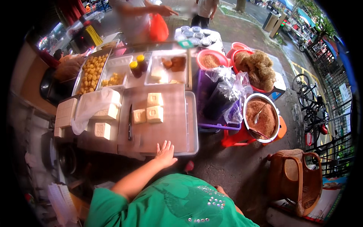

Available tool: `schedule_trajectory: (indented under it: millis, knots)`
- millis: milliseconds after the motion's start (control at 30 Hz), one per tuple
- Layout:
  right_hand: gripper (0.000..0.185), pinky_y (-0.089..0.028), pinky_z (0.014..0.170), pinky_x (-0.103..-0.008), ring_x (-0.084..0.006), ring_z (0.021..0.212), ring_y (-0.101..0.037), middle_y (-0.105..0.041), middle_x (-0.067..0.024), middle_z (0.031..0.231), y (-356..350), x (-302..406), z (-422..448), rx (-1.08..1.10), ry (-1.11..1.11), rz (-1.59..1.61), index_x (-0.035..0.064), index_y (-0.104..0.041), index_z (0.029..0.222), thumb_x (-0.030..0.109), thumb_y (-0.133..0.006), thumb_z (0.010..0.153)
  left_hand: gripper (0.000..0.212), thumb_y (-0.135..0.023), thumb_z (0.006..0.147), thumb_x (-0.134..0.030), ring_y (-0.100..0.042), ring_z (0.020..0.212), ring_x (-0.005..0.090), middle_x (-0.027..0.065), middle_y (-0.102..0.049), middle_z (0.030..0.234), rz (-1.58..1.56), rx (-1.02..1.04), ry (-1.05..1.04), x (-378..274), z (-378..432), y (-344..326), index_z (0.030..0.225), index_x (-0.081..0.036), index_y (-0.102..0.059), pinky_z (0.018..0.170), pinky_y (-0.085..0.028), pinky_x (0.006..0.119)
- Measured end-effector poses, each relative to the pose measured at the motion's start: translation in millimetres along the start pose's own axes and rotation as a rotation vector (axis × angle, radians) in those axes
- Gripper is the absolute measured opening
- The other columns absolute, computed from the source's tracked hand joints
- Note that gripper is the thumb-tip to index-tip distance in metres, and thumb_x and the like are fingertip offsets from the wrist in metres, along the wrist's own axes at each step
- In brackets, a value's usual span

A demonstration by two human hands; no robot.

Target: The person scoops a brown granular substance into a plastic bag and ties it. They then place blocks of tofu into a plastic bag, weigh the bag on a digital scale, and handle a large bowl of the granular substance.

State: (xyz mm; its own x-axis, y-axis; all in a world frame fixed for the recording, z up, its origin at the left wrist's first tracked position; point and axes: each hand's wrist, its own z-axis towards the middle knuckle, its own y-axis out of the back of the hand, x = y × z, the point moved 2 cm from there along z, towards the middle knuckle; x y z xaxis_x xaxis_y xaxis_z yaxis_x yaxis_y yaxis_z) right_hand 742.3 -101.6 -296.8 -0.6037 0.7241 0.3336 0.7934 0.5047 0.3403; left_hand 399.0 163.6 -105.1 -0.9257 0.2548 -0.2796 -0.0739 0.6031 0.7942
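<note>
My left hand (166, 156) is at the near edge of a cutting board (170, 136), its fingers spread and nothing in them. Of my right arm (222, 190), only a bit of skin shows past my green shirt; what that hand does is hidden. Three pale tofu blocks (155, 114), each stamped with a square, sit together on the board. Left of them lies a knife (130, 127) with a black handle. Farther left are a single white tofu block (102, 130) and larger scored tofu slabs (65, 113), with a white cloth (85, 109) partly over one slab.
Behind the board stand a tray of small round balls (92, 71) and two yellow-capped jars (136, 69). To the right are a purple crate (221, 126), a pot of brown granules (262, 117) and a wicker chair (297, 181). Across the stall, a person's hand (167, 10) points.
</note>
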Motion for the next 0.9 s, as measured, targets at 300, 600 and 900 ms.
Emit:
schedule_trajectory:
  millis: [300, 600, 900]
  knots:
    - [0.033, -0.052, 0.087, -0.0398, -0.0320, 0.101, -0.067, -0.070, -0.0192, 0.103, 14.5, -31.6, 39.6, -0.274, -0.017, 0.171, 0.0009, -0.068, 0.107, 0.025, -0.065, 0.085, 0.080, -0.068, 0.083, -0.042, -0.020, 0.143, 0.0416, 0.0325, -0.025, 0.150, 0.197, 0.087, 0.105, -28.9, 21.7, 3.0, 0.140, 0.005, -0.036, 0.116, -0.006, 0.060]
    - [0.041, -0.050, 0.091, -0.0428, -0.0342, 0.107, -0.063, -0.067, -0.0207, 0.110, 43.2, 36.9, 68.5, -0.232, 0.150, 0.081, 0.0009, -0.065, 0.113, 0.032, -0.062, 0.087, 0.074, -0.065, 0.084, -0.045, -0.024, 0.141, 0.0442, 0.0341, -0.029, 0.146, 0.230, 0.096, 0.010, -22.0, 18.5, 9.8, 0.136, 0.002, -0.042, 0.114, -0.007, 0.064]
    - [0.076, -0.037, 0.108, -0.0398, -0.0350, 0.130, -0.045, -0.046, -0.0212, 0.141, 3.4, 118.6, 37.3, 0.420, 0.006, 0.395, -0.0020, -0.045, 0.138, 0.051, -0.063, 0.086, 0.072, -0.066, 0.083, -0.045, -0.026, 0.138, 0.0488, 0.0386, -0.033, 0.141, 0.223, 0.097, -0.122, -6.8, 21.7, 13.5, 0.130, 0.006, -0.048, 0.112, -0.008, 0.067]
